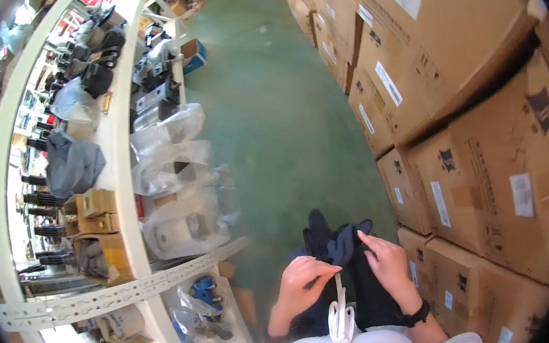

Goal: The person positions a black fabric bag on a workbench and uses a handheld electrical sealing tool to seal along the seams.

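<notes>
dark cloth (340, 248) seemed light, soft, best taken by an edge; right hand (387, 262) pinched it; left hand (302, 282): couldn't tell grip.

Dark cloth (340, 245) bunched between my hands, white strap (341, 289) beneath.
The cloth is soft, blue-black and matte, rumpled into uneven folds; its right side meets the fingertips of my right hand (386, 262), and its lower edge sits just beside those of my left hand (302, 283). I can't make out its full outline against the dark behind it. The strap is narrow and flat, slanting from my left fingertips down to upright, elongated loops close to my body; whether I'm pinching it is unclear.
</notes>
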The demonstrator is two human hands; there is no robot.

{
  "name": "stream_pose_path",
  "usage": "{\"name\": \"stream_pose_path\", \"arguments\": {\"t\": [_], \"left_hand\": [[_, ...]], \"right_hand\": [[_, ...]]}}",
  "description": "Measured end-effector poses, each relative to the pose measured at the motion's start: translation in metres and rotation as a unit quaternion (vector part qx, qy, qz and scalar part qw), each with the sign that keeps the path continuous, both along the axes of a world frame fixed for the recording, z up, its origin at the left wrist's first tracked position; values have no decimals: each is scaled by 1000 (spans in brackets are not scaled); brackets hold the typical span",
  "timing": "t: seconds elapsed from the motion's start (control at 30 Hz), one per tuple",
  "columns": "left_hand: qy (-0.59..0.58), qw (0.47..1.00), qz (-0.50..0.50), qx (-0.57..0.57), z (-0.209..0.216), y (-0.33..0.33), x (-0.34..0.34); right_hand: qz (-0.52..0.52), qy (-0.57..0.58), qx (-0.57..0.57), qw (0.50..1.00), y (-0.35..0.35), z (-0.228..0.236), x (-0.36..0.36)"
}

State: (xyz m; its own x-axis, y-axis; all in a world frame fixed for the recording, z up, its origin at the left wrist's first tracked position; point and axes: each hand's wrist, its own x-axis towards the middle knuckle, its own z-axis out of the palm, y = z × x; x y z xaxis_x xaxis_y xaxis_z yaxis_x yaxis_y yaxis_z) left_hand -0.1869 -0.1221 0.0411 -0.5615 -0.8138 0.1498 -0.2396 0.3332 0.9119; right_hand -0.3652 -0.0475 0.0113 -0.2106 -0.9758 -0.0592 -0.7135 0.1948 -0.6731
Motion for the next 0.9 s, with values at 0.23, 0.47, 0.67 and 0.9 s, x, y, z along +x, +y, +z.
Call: {"name": "stream_pose_path", "arguments": {"t": [0.23, 0.47, 0.67, 0.9], "left_hand": [[-32, 997, 41, -58, 109, -17, 8], [-13, 995, -11, -99, 212, -12, 5], [-63, 985, 50, -155, 284, 7, 3], [-114, 956, 199, -180, 281, 27, 7]], "right_hand": [[43, -21, -16, 999, -42, 88, 11], [150, -30, -77, 985, -75, 171, 14], [231, -87, -142, 959, -89, 215, 23], [233, -109, -189, 948, -117, 230, 22]]}}
